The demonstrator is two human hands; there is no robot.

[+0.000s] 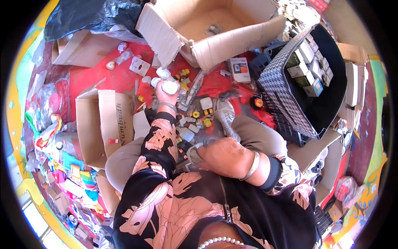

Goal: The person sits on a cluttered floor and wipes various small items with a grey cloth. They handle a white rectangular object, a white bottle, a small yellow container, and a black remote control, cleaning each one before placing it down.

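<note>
Over the red sheet, a left hand full of white pieces

Toward the far edge of the red sheet (97,79), the left hand (166,96) reaches out with its fingers curled around several white round pieces (170,87). They sit at the finger end of the grip, bunched together and jutting beyond the fingers; the nearest shows a broad, flat face. Just past them, toward the far edge, stands a large open cardboard box (232,45), its torn flap near the held pieces.

The right hand (206,154) is drawn in close to the body, at the sheet's near side, low over a heap of small parts (188,132). Its fingertips are blurred, so I cannot tell whether it grips anything. The heap, a mix of grey, white and yellow bits, lies between the person's knees, nearer the body than the white pieces.

By the sheet's left edge is a smaller open carton (114,120). Toward the right edge, a checked basket (275,85) leans at a tilt with small boxes (306,58) inside. Near it stands a white package (239,69). At the far left corner lies a black plastic bag (89,18).
</note>
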